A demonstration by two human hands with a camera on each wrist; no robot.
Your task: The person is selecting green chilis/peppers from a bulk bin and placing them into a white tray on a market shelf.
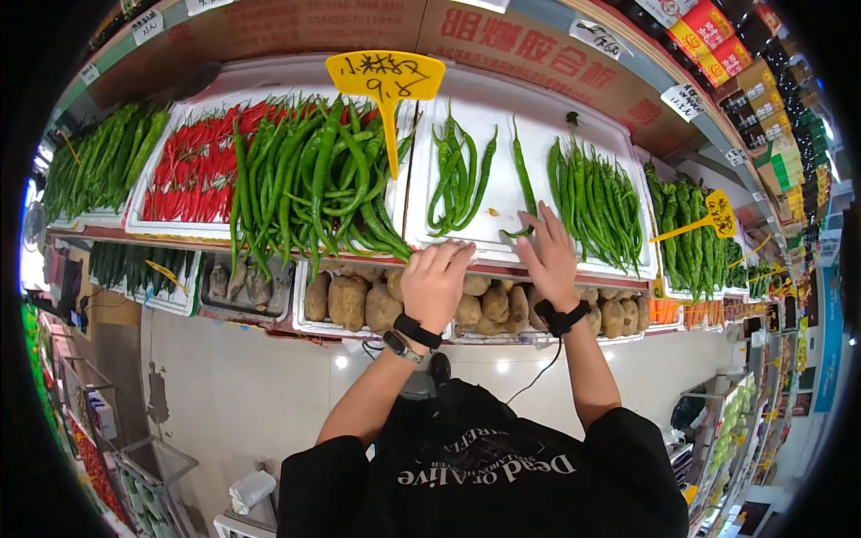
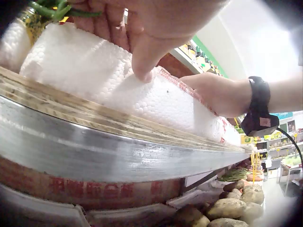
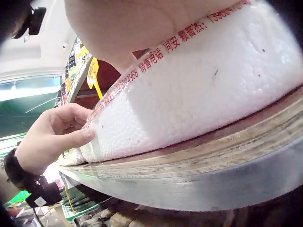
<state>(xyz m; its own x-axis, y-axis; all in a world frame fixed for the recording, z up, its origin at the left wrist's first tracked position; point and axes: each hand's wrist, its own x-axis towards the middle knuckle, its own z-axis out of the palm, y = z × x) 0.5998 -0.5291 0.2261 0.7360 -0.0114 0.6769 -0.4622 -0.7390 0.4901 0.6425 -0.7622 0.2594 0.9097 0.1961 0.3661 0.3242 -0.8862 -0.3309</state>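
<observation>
A white foam tray holds a few long green peppers on the upper shelf. My left hand grips its front rim, fingers curled over the top and thumb pressed on the foam wall; the right wrist view shows the left hand in that pinch. My right hand lies flat over the rim further right, fingers straight on the tray floor beside a curved green pepper. Its palm rests on the foam edge. The left wrist view shows the right hand on that edge.
A heap of green peppers and red chillies fill the trays to the left, more green peppers to the right. A yellow price sign stands between trays. Potatoes lie on the shelf below the metal-edged board.
</observation>
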